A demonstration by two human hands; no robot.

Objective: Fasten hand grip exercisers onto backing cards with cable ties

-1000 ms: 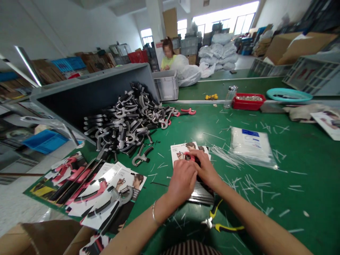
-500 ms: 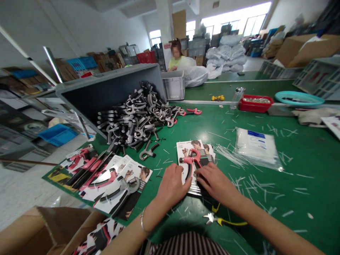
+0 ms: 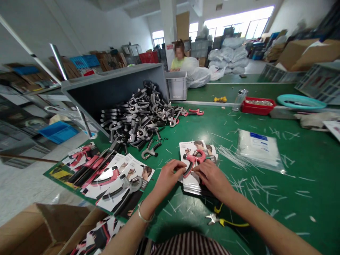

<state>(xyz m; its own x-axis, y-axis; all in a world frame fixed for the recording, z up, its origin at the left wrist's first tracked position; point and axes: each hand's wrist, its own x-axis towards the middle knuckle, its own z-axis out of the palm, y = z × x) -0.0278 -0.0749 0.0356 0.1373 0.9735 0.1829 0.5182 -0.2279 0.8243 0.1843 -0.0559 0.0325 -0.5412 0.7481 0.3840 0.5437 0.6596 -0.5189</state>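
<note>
My left hand (image 3: 168, 177) and my right hand (image 3: 212, 179) meet on a pink and black adjustable hand gripper (image 3: 193, 163), fingertips on its handles. It lies on a stack of printed cardboard cards (image 3: 190, 154) on the green work table (image 3: 300, 198). To the left rests a heap of black and grey hand grippers (image 3: 138, 117). Finished-looking card packs (image 3: 117, 186) lie fanned at the table's left corner. Yellow-handled pliers (image 3: 220, 220) sit below my right hand. Loose white plastic ties (image 3: 236, 159) litter the table, beside a clear bag of white ties (image 3: 257, 150).
A tilted grey bin (image 3: 114, 85) stands behind the heap, with a white Bosch crate (image 3: 176, 85) beyond it. A red tray (image 3: 257, 106) and teal dish (image 3: 301, 101) sit further right. A co-worker in a yellow top (image 3: 178, 60) sits at the back. A cardboard box (image 3: 45, 230) is at lower left.
My hands have moved from covering the pink gripper to either side of it, and it now shows fully. The view has drifted slightly, shifting the scene rightward.
</note>
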